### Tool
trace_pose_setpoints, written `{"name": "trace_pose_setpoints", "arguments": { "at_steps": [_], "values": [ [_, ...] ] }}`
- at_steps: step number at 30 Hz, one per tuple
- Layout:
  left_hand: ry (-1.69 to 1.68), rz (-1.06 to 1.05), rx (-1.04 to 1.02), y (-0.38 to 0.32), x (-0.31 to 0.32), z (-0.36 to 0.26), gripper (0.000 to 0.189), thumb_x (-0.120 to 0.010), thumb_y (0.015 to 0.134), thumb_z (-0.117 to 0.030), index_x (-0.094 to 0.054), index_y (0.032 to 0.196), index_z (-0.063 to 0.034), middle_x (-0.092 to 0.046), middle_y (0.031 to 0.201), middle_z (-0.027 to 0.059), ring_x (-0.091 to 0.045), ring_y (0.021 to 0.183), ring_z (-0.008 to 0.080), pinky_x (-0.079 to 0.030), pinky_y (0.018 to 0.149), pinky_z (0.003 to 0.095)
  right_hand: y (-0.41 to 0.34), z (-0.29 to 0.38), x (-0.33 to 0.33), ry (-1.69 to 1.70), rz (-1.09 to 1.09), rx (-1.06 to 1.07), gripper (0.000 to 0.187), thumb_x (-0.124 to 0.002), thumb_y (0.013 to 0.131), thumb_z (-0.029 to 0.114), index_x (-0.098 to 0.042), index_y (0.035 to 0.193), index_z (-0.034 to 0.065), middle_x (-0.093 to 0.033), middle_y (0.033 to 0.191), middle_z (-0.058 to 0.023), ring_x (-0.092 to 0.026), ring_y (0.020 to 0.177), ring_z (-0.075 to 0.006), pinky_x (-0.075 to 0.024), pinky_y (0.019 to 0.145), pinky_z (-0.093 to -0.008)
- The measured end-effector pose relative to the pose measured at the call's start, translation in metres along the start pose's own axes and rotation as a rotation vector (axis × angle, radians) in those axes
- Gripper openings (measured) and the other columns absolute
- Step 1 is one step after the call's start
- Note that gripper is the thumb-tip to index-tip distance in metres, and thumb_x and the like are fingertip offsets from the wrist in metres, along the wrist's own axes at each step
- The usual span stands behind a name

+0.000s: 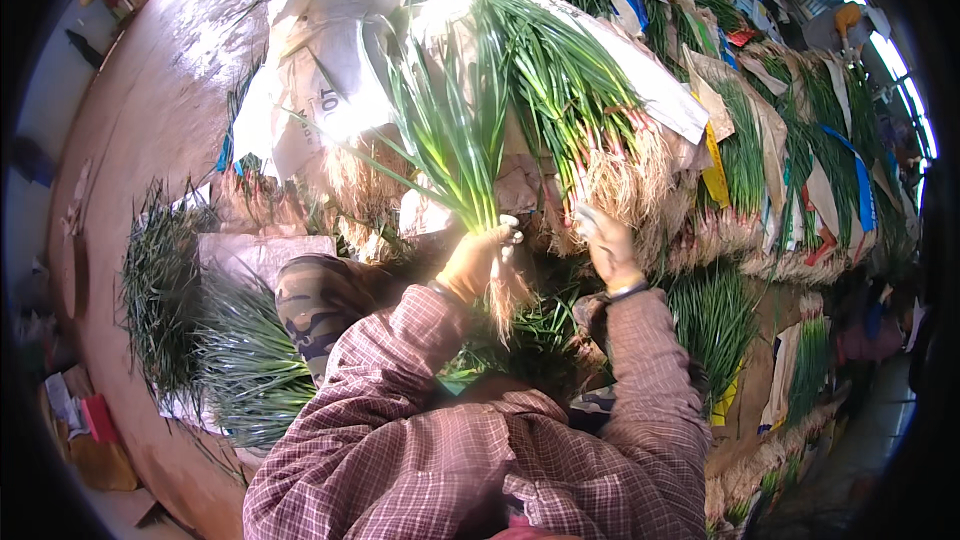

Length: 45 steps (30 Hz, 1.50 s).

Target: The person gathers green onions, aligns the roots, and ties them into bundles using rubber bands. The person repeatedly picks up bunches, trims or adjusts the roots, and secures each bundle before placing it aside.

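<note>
My left hand (474, 259), in a glove with pale fingertips, is closed around a small bunch of green onions (466, 172). Their long green leaves fan out away from me, and their pale roots hang below the hand. At the right, my right hand (609, 244), also gloved and slightly blurred, is beside the root ends of a larger pile of green onions (577, 90) with reddish stems. Whether it holds anything cannot be told. That pile lies on sacking, next to a folded white sack (622, 60).
A white printed sack (330, 75) covers more rooted bundles ahead. Green leaves (251, 360) lie by my camouflage-clad knee (330, 304) on the left. Rows of onion bundles (739, 157) with sack strips fill the right. A person (844, 22) is at the far upper right.
</note>
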<state>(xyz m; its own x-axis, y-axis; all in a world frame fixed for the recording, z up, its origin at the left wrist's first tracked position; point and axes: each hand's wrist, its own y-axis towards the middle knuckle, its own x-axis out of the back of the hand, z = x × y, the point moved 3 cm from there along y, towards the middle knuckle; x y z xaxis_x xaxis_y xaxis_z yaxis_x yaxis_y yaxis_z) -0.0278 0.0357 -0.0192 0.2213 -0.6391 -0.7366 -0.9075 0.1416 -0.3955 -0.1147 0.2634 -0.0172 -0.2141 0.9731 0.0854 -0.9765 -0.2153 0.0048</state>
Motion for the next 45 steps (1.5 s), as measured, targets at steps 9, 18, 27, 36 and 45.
{"name": "trace_pose_setpoints", "arguments": {
  "at_steps": [9,18,27,36,45],
  "values": [
    [-0.010,-0.057,-0.047,-0.001,0.014,-0.027,0.023,-0.068,0.087,-0.017,-0.056,0.105,-0.0088,-0.063,0.083,0.0034,-0.056,0.056,0.0095,-0.040,0.037,0.0216,0.040,-0.016,-0.061,-0.537,0.129,-0.116,0.018,-0.065,0.087,0.013,-0.067,0.103,0.0042,-0.062,0.077,-0.0049,-0.058,0.069,-0.0090,-0.0460,0.059,-0.0205],
    [-0.076,-0.035,-0.079,0.000,0.010,-0.023,0.023,-0.066,0.088,-0.017,-0.055,0.105,-0.0074,-0.062,0.080,0.0035,-0.056,0.051,0.0112,-0.039,0.035,0.0224,-0.129,0.032,0.253,0.026,-0.495,-0.358,0.021,-0.064,0.090,0.010,-0.065,0.105,-0.0053,-0.061,0.085,-0.0064,-0.056,0.074,-0.0162,-0.0461,0.070,-0.0324],
    [-0.065,-0.055,-0.016,0.001,0.000,-0.007,0.023,-0.064,0.090,-0.019,-0.056,0.109,-0.0084,-0.062,0.083,0.0022,-0.056,0.057,0.0106,-0.043,0.044,0.0227,-0.255,-0.007,0.339,-0.751,-0.653,-0.869,0.038,-0.045,0.098,0.028,-0.036,0.068,0.0069,-0.037,0.063,-0.0044,-0.037,0.055,-0.0205,-0.0307,0.054,-0.0381],
    [-0.128,0.052,0.026,0.004,-0.004,-0.008,0.022,-0.065,0.090,-0.021,-0.061,0.106,-0.0065,-0.067,0.101,0.0082,-0.063,0.079,0.0143,-0.053,0.065,0.0268,0.064,0.062,0.018,-0.194,0.074,0.241,0.027,-0.055,0.095,0.013,-0.062,0.119,0.0021,-0.062,0.120,-0.0172,-0.063,0.101,-0.0196,-0.0516,0.083,-0.0265],
    [-0.192,0.014,0.023,0.000,0.004,-0.025,0.019,-0.066,0.088,-0.016,-0.063,0.105,-0.0064,-0.066,0.087,0.0017,-0.059,0.065,0.0107,-0.047,0.054,0.0221,0.160,0.043,0.046,-1.016,-0.114,-0.217,0.021,-0.063,0.086,0.019,-0.068,0.099,0.0019,-0.067,0.089,-0.0203,-0.063,0.083,-0.0313,-0.0512,0.077,-0.0406]
  ]
}}
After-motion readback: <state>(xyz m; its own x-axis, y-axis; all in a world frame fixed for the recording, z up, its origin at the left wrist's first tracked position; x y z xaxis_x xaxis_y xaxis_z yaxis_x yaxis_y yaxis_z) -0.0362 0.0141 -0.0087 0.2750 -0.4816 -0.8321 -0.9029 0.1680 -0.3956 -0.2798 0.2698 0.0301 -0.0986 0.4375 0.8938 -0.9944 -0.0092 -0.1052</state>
